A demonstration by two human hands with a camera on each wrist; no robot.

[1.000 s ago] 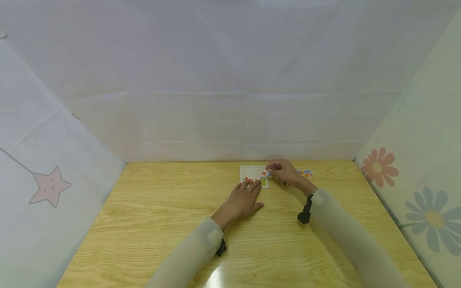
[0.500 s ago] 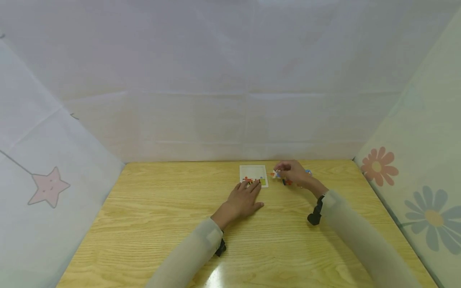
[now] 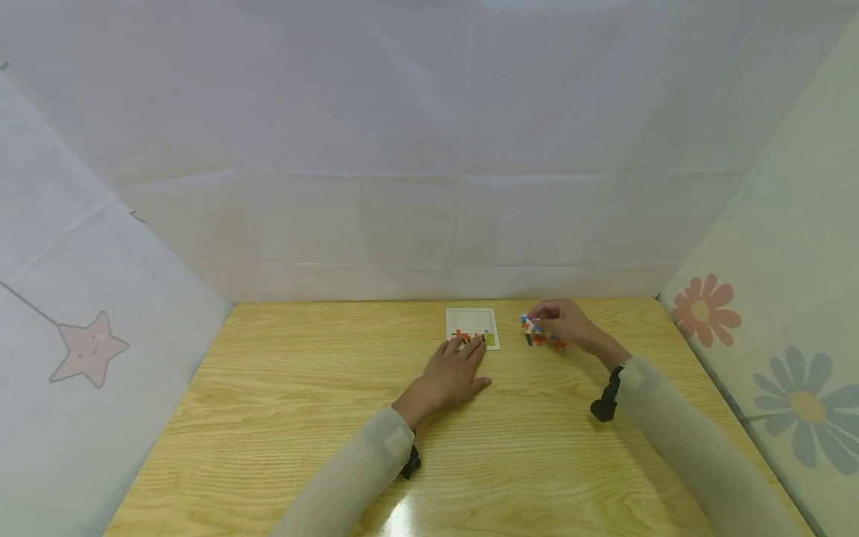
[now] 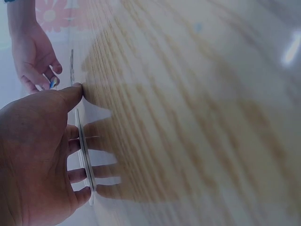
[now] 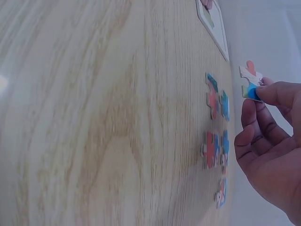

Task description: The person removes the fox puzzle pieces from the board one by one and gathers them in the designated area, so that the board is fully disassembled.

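Observation:
A shallow white puzzle tray lies near the back of the table, with colourful joined pieces along its near side. My left hand rests on that near edge, fingers extended over the pieces and partly hiding them. To the right of the tray, my right hand is raised above the table. Between its thumb and fingers it pinches a puzzle piece in white, orange and blue, seen best in the right wrist view. Several loose puzzle pieces lie on the table under and beside this hand.
The wooden table meets a pale cloth wall just behind the tray. Patterned cloth panels stand at both sides, one with a pink star, the other with flowers.
My right hand has moved right, away from the tray and over the loose pieces, still pinching a piece. Loose pieces it covered before now show at its left. My left hand stays put.

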